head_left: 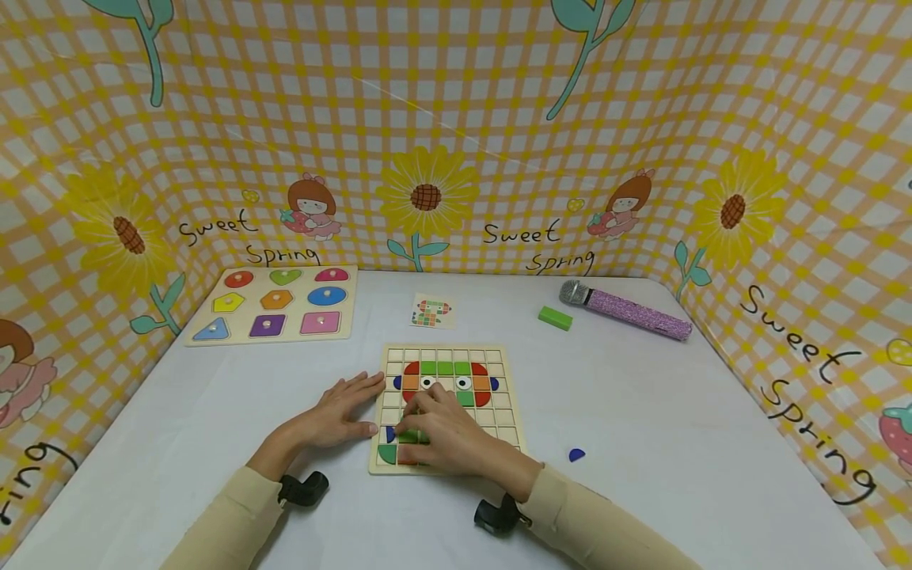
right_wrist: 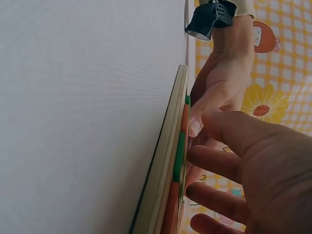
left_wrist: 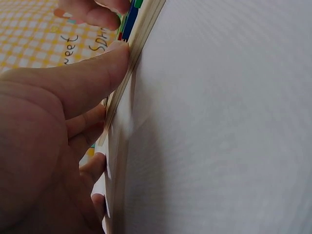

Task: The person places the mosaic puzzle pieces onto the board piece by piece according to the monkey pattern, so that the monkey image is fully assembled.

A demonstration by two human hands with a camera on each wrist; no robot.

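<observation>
A wooden grid board [head_left: 511, 412] bears red, green, orange and blue tiles and two eye tiles [head_left: 463, 383]. My left hand [head_left: 333, 413] lies along the board's left edge, fingers extended, with thumb and fingertips against the rim. Over the board's lower part reaches my right hand [head_left: 452, 434], its fingers slightly bent. Its fingertips are right at a blue tile [head_left: 389, 434] in the left column, above a green quarter-round tile [head_left: 387, 454]. In the right wrist view, nothing shows between the right thumb and fingers. The right hand hides several tiles behind it.
A loose blue half-round tile [head_left: 576, 455] lies right of the board. Behind are a picture card [head_left: 432, 312], a green block [head_left: 555, 318] and a purple glittery microphone [head_left: 634, 311]. At the back left lies a knobbed shape puzzle [head_left: 242, 324]. Patterned cloth walls [head_left: 456, 103] enclose the table.
</observation>
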